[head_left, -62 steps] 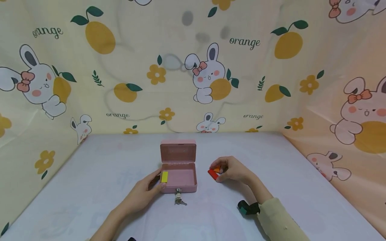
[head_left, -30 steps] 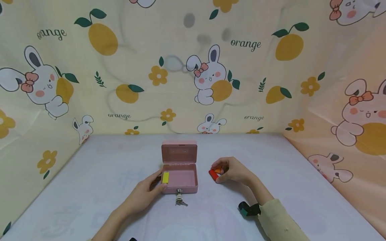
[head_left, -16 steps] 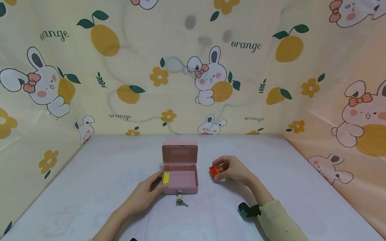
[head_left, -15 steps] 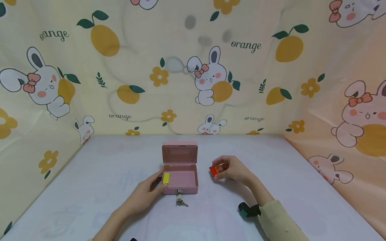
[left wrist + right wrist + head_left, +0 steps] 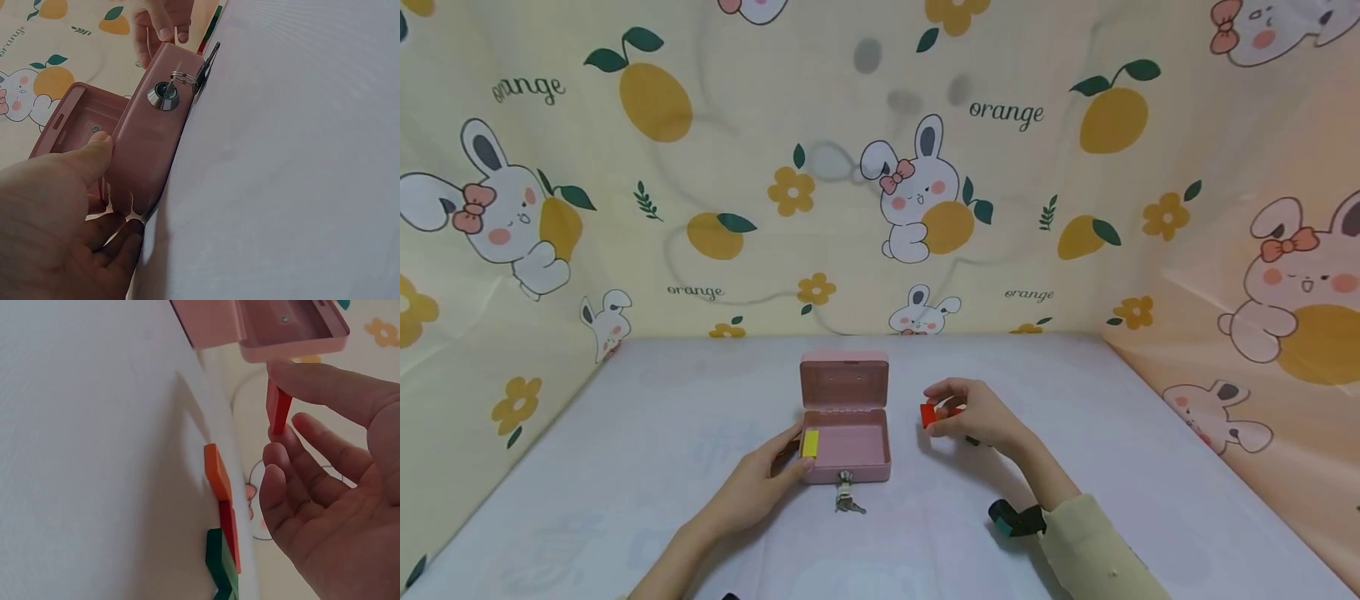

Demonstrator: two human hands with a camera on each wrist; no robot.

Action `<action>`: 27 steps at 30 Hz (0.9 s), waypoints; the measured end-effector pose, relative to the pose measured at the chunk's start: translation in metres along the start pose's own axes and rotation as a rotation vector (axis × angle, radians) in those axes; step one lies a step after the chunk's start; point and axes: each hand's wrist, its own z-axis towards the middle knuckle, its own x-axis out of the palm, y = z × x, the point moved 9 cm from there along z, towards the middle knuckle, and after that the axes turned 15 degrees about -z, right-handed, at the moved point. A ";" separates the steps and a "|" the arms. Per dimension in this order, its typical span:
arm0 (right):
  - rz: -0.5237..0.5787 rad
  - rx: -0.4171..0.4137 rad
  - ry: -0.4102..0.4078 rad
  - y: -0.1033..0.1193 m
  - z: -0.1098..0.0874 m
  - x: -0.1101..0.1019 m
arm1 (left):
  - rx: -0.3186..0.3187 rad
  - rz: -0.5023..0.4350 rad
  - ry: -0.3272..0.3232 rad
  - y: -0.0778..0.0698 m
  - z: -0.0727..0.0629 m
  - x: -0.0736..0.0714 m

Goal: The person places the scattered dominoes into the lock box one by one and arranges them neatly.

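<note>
A small pink metal cash box (image 5: 868, 472) stands with its lid (image 5: 844, 383) up. My left hand (image 5: 748, 487) grips its left side, thumb on the rim and fingers against the outer wall, as the left wrist view shows. Inside, a yellow block (image 5: 810, 443) lies at the left end. To the right of the box, my right hand (image 5: 981, 415) pinches a flat red block (image 5: 278, 406) between thumb and fingertips, raised off the table. Below that hand in the right wrist view lie an orange block (image 5: 217, 472), another red block (image 5: 229, 534) and green pieces (image 5: 219, 559).
Keys (image 5: 847, 503) on a ring hang from the lock (image 5: 164, 95) at the box's front. A black band (image 5: 1017, 518) is on the right wrist beside the sleeve (image 5: 1097, 546). A printed curtain (image 5: 835, 167) encloses the white table (image 5: 917, 550) at the back and sides.
My right hand now lifts the red block up from the table, where it lay beside the orange one. The block has turned in the fingers. My left hand stays on the box.
</note>
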 end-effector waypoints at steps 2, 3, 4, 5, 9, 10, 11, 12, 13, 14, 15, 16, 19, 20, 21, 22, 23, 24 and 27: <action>0.007 -0.006 0.001 0.002 0.000 0.000 | -0.001 -0.001 -0.002 0.000 0.000 -0.001; 0.010 -0.007 0.001 0.003 0.000 -0.001 | 0.001 -0.001 -0.003 0.001 0.000 -0.001; 0.014 -0.007 0.001 0.005 0.000 -0.001 | -0.003 -0.001 -0.004 0.001 0.000 -0.001; 0.017 -0.007 0.000 0.006 -0.001 -0.001 | -0.005 -0.001 -0.004 0.002 0.000 -0.001; 0.010 -0.012 -0.008 0.009 -0.002 -0.002 | -0.016 0.005 -0.008 0.005 0.000 -0.002; 0.008 -0.013 -0.011 0.010 -0.002 -0.003 | -0.018 0.005 -0.010 0.006 0.000 -0.002; 0.005 -0.016 -0.013 0.011 -0.002 -0.003 | -0.011 0.006 -0.010 0.006 0.000 -0.002; 0.004 -0.018 -0.013 0.011 -0.002 -0.003 | -0.010 0.007 -0.011 0.006 0.000 -0.002; 0.003 -0.020 -0.013 0.012 -0.002 -0.003 | -0.008 0.007 -0.011 0.006 0.000 -0.002; 0.008 -0.018 -0.012 0.013 -0.002 -0.003 | -0.007 0.008 -0.012 0.006 0.000 -0.002; 0.008 -0.018 -0.010 0.013 -0.003 -0.003 | -0.006 0.007 -0.013 0.006 0.000 -0.002; 0.010 -0.019 -0.008 0.014 -0.003 -0.002 | -0.007 0.007 -0.013 0.006 0.000 -0.002; 0.016 -0.017 -0.007 0.016 -0.003 -0.002 | -0.012 0.002 -0.013 0.007 0.000 -0.002; 0.016 -0.021 -0.006 0.017 -0.004 -0.002 | -0.013 0.001 -0.012 0.007 0.000 -0.002; 0.018 -0.023 -0.007 0.018 -0.004 -0.002 | -0.012 -0.001 -0.013 0.006 0.000 -0.002; 0.019 -0.027 -0.010 0.019 -0.005 -0.001 | -0.012 -0.001 -0.012 0.006 0.000 -0.001; 0.022 -0.031 -0.012 0.020 -0.005 -0.001 | -0.010 -0.001 -0.012 0.006 0.000 -0.001; 0.024 -0.038 -0.014 0.021 -0.005 -0.001 | -0.008 -0.002 -0.011 0.006 0.000 -0.001; 0.041 -0.044 -0.016 0.022 -0.006 0.002 | 0.002 0.000 -0.008 0.006 0.000 -0.001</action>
